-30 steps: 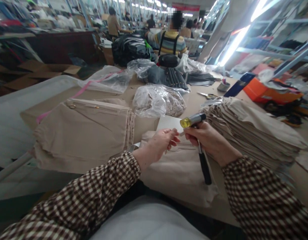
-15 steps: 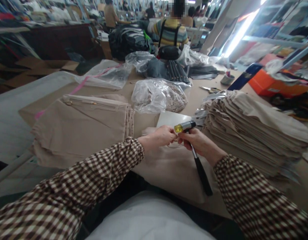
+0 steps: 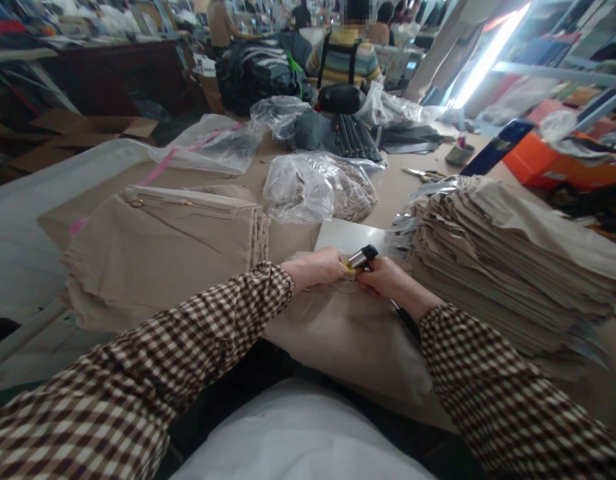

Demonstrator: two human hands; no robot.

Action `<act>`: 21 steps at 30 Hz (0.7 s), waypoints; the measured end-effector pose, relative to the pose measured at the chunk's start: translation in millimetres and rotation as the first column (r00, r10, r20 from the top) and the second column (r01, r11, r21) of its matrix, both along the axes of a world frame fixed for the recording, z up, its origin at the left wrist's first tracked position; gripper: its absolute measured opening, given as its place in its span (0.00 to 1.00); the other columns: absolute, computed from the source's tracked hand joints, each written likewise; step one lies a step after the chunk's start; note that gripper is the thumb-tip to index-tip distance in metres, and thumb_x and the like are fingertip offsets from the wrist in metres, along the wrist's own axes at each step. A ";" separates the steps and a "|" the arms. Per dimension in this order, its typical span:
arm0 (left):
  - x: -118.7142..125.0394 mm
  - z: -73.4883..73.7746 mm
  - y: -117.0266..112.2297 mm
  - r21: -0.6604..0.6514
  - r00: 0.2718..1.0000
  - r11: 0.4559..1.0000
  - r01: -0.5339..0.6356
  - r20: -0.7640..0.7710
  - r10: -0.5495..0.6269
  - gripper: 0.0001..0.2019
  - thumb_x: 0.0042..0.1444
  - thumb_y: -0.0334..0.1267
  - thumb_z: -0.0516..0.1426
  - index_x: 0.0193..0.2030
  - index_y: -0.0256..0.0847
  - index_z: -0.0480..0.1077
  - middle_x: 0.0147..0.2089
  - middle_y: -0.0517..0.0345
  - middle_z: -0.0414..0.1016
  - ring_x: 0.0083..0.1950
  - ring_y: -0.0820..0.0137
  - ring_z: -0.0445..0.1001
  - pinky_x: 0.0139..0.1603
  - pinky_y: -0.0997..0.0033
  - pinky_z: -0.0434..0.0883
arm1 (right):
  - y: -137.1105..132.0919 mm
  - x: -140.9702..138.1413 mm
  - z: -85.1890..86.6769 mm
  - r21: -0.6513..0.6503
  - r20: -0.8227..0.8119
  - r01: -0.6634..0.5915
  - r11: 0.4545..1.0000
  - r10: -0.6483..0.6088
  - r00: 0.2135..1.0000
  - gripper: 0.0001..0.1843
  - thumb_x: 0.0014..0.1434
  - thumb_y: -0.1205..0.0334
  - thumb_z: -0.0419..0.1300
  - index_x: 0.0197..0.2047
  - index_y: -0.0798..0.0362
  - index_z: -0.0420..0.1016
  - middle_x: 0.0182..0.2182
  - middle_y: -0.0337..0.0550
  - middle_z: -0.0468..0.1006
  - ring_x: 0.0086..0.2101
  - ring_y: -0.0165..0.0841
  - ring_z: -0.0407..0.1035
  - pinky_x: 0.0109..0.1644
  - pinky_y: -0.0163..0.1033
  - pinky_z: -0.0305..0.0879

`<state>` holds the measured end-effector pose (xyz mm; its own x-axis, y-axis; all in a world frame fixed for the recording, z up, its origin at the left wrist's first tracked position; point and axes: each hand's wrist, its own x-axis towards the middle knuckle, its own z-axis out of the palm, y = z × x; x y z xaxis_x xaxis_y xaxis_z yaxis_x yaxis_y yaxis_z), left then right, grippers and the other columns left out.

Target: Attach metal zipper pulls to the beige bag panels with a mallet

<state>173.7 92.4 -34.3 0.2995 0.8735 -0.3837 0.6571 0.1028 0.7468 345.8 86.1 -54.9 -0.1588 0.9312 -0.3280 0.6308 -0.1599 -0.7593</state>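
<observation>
My right hand [image 3: 388, 280] is closed around a small hammer [image 3: 362, 256] with a yellow-tipped metal head and a black handle that runs back under my wrist. The head points down toward a beige fabric piece [image 3: 348, 333] lying in front of me. My left hand [image 3: 315, 268] rests on that fabric with its fingers pinched together right beside the hammer head; what they pinch is too small to make out. Both sleeves are brown and white check.
A tall stack of beige fabric pieces [image 3: 508, 253] stands at the right, another beige pile with a zipper [image 3: 163, 247] at the left. A white card [image 3: 348, 237], clear bags of trim [image 3: 318, 187], scissors [image 3: 423, 175] and dark goods lie beyond. A person in a striped top [image 3: 345, 60] sits at the far end.
Both hands have dropped and moved away from me onto the fabric. The hammer head has come down from a raised position to just above the cloth.
</observation>
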 end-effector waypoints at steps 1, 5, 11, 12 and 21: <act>-0.1 -1.0 0.4 0.007 1.000 1.000 0.001 0.006 -0.001 0.13 0.42 0.44 0.62 0.16 0.39 0.68 0.11 0.59 0.61 0.14 0.75 0.55 0.17 0.73 0.45 | -0.3 -0.7 0.6 0.010 0.020 0.004 1.000 -0.005 1.000 0.05 0.47 0.69 0.58 0.21 0.54 0.68 0.12 0.34 0.66 0.12 0.25 0.57 0.14 0.30 0.50; 2.0 -0.7 -0.6 0.037 1.000 0.999 0.004 -0.020 -0.004 0.14 0.43 0.42 0.61 0.15 0.40 0.65 0.11 0.59 0.59 0.14 0.75 0.54 0.17 0.72 0.45 | -1.6 0.5 -0.5 0.033 0.011 0.002 0.999 -0.003 1.000 0.04 0.47 0.67 0.58 0.22 0.55 0.69 0.12 0.34 0.65 0.12 0.25 0.58 0.14 0.30 0.50; 5.1 12.6 -6.4 0.018 0.998 1.000 -0.018 -0.066 0.019 0.14 0.45 0.42 0.60 0.14 0.40 0.65 0.12 0.57 0.60 0.16 0.73 0.57 0.19 0.71 0.48 | -3.5 0.2 -4.3 0.097 0.066 0.027 0.995 -0.033 0.997 0.04 0.46 0.67 0.59 0.28 0.55 0.73 0.12 0.34 0.65 0.13 0.25 0.58 0.16 0.30 0.49; 5.3 16.3 -7.5 0.014 0.997 1.000 -0.020 -0.079 0.021 0.14 0.45 0.41 0.60 0.14 0.40 0.65 0.12 0.57 0.60 0.16 0.72 0.58 0.19 0.71 0.49 | -3.4 -0.8 -4.9 0.132 0.092 0.030 0.991 -0.042 0.995 0.04 0.46 0.67 0.59 0.29 0.54 0.74 0.12 0.35 0.65 0.14 0.26 0.59 0.17 0.30 0.49; -2.1 12.1 -7.2 0.101 0.999 0.995 -0.019 -0.048 0.024 0.15 0.43 0.38 0.62 0.12 0.39 0.64 0.12 0.59 0.59 0.19 0.73 0.60 0.21 0.73 0.51 | -8.9 4.8 -0.8 0.148 0.015 -0.015 0.989 0.013 1.000 0.10 0.54 0.56 0.56 0.30 0.54 0.71 0.16 0.36 0.66 0.15 0.27 0.59 0.19 0.32 0.51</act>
<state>171.6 85.3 -22.1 0.2632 0.9143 -0.3077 0.6916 0.0436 0.7210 350.7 77.2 -55.8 -0.1686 0.9675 -0.1885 0.6426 -0.0371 -0.7653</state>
